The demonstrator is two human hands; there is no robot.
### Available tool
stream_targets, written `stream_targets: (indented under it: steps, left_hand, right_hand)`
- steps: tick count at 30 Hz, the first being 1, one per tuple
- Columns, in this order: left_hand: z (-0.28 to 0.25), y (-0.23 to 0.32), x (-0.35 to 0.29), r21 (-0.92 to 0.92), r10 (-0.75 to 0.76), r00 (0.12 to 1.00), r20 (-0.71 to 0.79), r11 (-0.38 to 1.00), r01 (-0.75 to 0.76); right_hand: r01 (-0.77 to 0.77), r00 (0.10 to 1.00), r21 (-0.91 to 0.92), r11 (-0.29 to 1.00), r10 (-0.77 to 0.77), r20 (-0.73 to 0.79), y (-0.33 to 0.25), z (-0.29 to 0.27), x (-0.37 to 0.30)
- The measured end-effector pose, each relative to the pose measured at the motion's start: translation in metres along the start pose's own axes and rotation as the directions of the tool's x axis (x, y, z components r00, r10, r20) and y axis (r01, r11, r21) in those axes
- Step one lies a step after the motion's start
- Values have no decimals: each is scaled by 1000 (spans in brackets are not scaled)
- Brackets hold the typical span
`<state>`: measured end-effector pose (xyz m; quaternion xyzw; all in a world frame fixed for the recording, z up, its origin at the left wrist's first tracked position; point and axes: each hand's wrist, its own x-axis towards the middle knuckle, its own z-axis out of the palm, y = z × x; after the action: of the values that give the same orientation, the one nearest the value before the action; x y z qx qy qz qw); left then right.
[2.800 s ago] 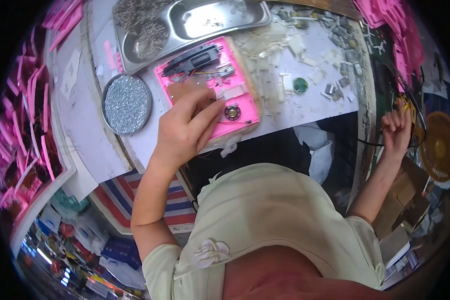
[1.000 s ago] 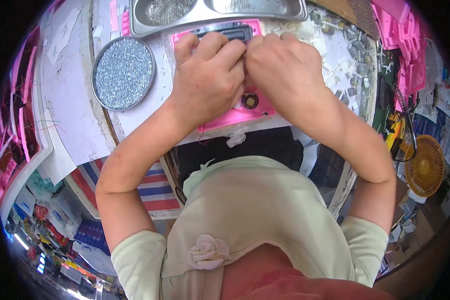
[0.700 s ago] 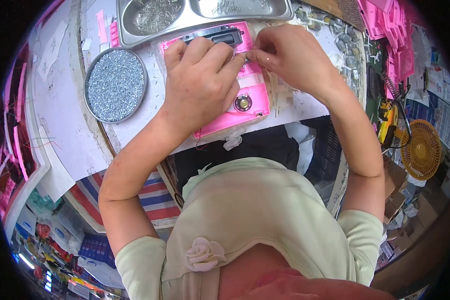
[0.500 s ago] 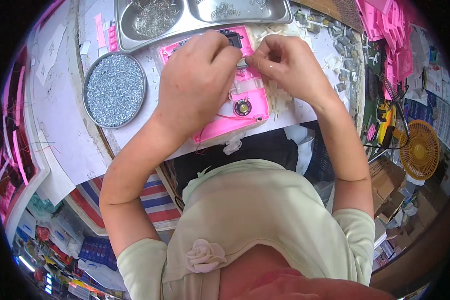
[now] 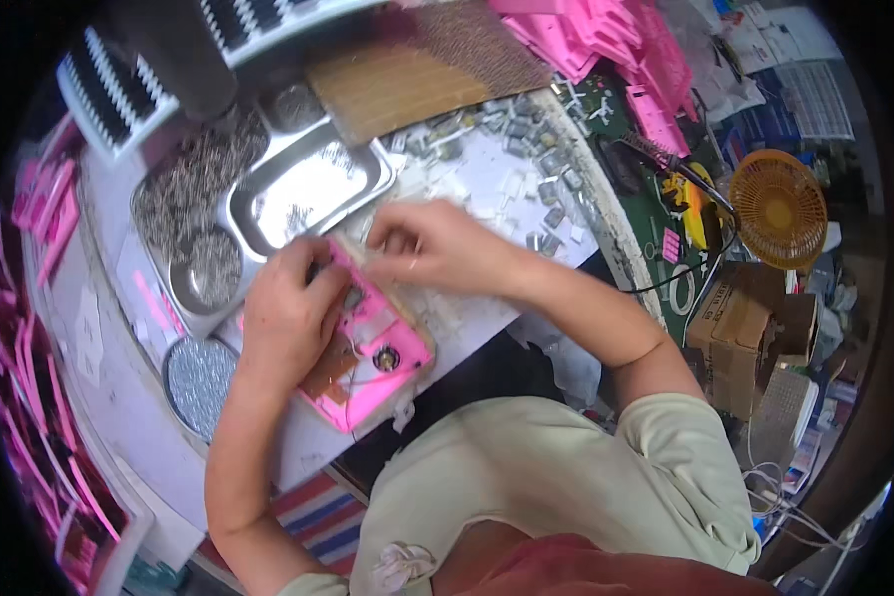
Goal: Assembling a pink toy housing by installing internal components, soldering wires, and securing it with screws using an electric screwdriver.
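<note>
A flat pink plastic casing (image 5: pixel 372 358) with a small round metal part and wires lies tilted on the white worktable (image 5: pixel 487 189). My left hand (image 5: pixel 288 313) presses down on its left side and grips it. My right hand (image 5: pixel 432 248) pinches a small part at the casing's upper edge, fingertips closed together. What it pinches is too small to make out.
A metal compartment tray (image 5: pixel 308 189) with small metal pieces sits behind the casing. A round glittery dish (image 5: pixel 199 382) lies at the left. Loose small parts (image 5: pixel 526 129) scatter on the table's far side. Pink casings (image 5: pixel 606 40) pile at the back right; an orange fan (image 5: pixel 777 209) stands right.
The view has swung, so the table now sits tilted in frame. Both hands stay on the pink casing; my right hand has shifted to its upper edge.
</note>
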<state>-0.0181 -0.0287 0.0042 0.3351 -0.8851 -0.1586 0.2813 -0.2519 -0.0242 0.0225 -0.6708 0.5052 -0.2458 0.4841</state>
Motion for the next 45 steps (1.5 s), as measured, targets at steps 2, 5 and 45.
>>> stream_targets:
  steps: [2,5,45]
  left_hand:
    - [-5,3,3,9,-38,998,52,999,38]
    - [-7,14,15,-31,-66,993,98,997,69]
    - [-32,20,-29,-568,-559,797,-229,741,357]
  right_hand:
    - [113,925,-294,949,-208,-318,13,-64,24]
    - [-200,617,-696,690,-463,-636,77,-247,65]
    - [194,968,941,278,101,-230,12,-52,-82]
